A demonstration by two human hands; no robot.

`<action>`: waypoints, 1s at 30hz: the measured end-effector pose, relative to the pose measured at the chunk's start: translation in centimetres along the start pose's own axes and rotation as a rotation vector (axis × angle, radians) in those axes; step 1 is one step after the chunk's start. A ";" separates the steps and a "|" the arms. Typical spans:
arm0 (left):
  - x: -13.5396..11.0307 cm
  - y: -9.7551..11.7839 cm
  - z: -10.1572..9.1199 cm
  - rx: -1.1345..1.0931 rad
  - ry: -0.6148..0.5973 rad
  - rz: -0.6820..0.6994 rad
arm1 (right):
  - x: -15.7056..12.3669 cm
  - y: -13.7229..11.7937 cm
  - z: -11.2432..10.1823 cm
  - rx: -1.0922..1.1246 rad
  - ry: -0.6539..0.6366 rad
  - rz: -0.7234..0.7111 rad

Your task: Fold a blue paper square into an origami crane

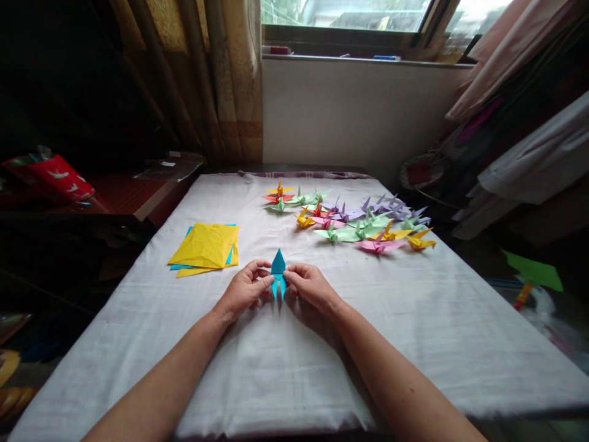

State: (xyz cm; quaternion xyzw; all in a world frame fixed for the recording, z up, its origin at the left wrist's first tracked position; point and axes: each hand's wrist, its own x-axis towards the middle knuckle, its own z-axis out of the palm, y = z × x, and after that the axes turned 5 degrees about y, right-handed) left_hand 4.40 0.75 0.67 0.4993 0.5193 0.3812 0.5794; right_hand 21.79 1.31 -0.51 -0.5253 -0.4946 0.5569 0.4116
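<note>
A small blue folded paper piece [278,267] with a pointed top and two narrow legs stands between my hands at the middle of the white cloth. My left hand [245,290] pinches its left side with thumb and fingers closed. On the other side, my right hand [309,286] pinches its right edge the same way. Both forearms reach in from the bottom of the view.
A stack of yellow and blue paper squares [205,247] lies left of my hands. Several finished paper cranes [359,220] in many colours sit at the back right of the cloth-covered table [414,319]. A dark wooden shelf [133,196] stands left; hanging clothes [519,135] right.
</note>
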 end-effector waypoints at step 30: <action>0.6 0.8 -0.5 0.067 0.035 -0.155 | 0.3 2.1 -0.9 -0.350 0.269 -0.461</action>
